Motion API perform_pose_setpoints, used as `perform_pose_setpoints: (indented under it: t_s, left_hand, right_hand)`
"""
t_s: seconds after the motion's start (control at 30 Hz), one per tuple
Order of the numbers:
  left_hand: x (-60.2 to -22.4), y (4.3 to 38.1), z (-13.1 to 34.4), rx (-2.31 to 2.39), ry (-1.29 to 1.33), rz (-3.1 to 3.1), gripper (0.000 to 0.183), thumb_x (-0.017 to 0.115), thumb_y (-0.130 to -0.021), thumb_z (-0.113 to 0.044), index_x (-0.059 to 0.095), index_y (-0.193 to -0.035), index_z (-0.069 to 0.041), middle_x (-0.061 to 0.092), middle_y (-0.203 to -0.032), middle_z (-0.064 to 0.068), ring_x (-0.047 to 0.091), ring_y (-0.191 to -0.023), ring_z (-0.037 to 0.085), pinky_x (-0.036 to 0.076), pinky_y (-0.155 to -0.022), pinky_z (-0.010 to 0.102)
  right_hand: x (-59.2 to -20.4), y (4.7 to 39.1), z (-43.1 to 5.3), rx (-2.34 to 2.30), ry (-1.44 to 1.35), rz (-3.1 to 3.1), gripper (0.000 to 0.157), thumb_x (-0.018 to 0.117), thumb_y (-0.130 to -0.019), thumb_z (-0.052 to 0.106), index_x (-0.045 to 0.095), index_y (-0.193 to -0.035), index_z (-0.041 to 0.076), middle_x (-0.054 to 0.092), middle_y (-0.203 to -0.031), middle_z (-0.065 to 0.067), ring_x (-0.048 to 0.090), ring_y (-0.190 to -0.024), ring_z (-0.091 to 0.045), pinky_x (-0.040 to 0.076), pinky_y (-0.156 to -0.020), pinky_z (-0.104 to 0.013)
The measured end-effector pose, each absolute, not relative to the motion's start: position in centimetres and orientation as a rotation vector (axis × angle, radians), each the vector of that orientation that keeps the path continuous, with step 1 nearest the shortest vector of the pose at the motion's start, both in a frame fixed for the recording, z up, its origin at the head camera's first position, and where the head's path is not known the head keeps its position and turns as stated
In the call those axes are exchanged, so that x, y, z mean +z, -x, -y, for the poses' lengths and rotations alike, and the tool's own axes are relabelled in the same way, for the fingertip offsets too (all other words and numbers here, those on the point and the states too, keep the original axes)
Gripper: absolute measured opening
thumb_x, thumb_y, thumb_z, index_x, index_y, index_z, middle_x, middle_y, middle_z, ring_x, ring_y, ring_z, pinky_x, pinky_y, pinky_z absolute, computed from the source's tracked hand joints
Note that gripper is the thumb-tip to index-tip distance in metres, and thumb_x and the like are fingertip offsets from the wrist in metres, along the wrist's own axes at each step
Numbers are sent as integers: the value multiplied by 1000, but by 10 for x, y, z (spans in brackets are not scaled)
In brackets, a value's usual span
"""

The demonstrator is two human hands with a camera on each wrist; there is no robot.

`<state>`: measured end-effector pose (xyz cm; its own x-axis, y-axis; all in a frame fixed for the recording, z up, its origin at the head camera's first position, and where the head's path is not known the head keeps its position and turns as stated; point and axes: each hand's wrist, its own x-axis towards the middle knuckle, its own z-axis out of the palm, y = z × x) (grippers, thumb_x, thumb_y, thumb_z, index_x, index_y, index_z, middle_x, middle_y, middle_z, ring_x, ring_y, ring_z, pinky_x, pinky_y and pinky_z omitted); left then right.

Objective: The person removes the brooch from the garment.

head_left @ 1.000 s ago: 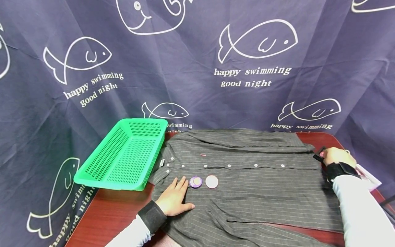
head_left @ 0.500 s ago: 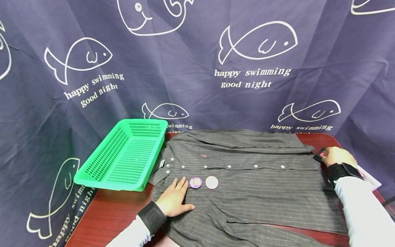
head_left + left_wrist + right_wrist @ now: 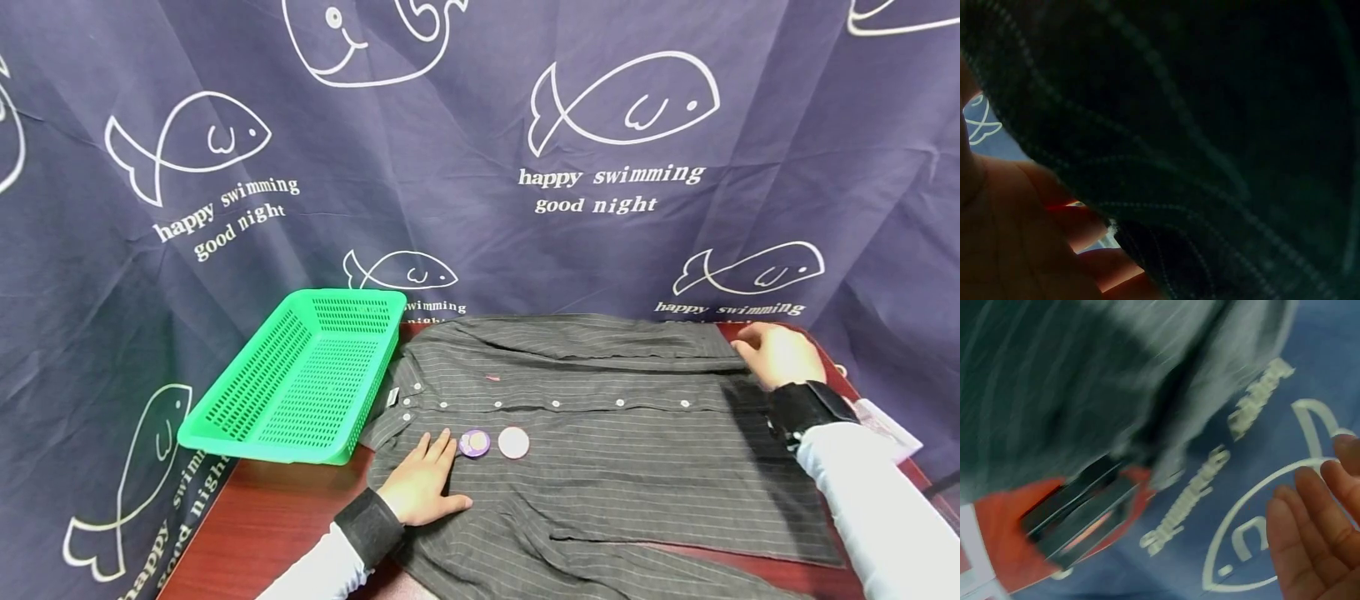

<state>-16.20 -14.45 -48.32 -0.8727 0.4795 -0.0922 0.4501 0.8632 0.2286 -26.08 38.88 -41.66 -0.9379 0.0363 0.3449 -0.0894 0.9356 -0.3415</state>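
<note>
A dark grey pinstriped shirt point(image 3: 637, 467) lies spread on its front-button side up, collar to the left. My left hand point(image 3: 422, 483) rests on it with fingers spread, beside a purple round badge point(image 3: 475, 443); a white round disc point(image 3: 514, 443) with a red rim lies to the badge's right. Near the cuff of the far sleeve, my right hand point(image 3: 783, 357) is raised with relaxed fingers, holding nothing. A black object with two parallel bars point(image 3: 1082, 509) lies at the shirt's hem in the right wrist view; in the head view the hand hides it.
A green perforated basket point(image 3: 352, 446) stands at the left on the red-brown table point(image 3: 240, 517). Behind the table hangs a blue-grey fish-print curtain point(image 3: 465, 183). White printed paper point(image 3: 888, 425) lies partly under the right forearm at the table's right side.
My right hand has let go of the black object and moved left and up towards the far sleeve's cuff. The left hand has stayed in place on the shirt.
</note>
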Motion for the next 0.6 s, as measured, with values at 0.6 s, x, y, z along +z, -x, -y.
perform_pose_setpoints:
  t_s: [0.6]
  left_hand:
    - [-488,164,145,292,-721,-2887,89,66,-84,-55,42,-143,7,37,-153,25,34,-138,52,32,-114,53]
  right_hand:
    - [-384,252,-264,670,-433,2643,22,71,-86,16,70,-101,0,73,-87,-14,68,-77,-28,50,-71,-44]
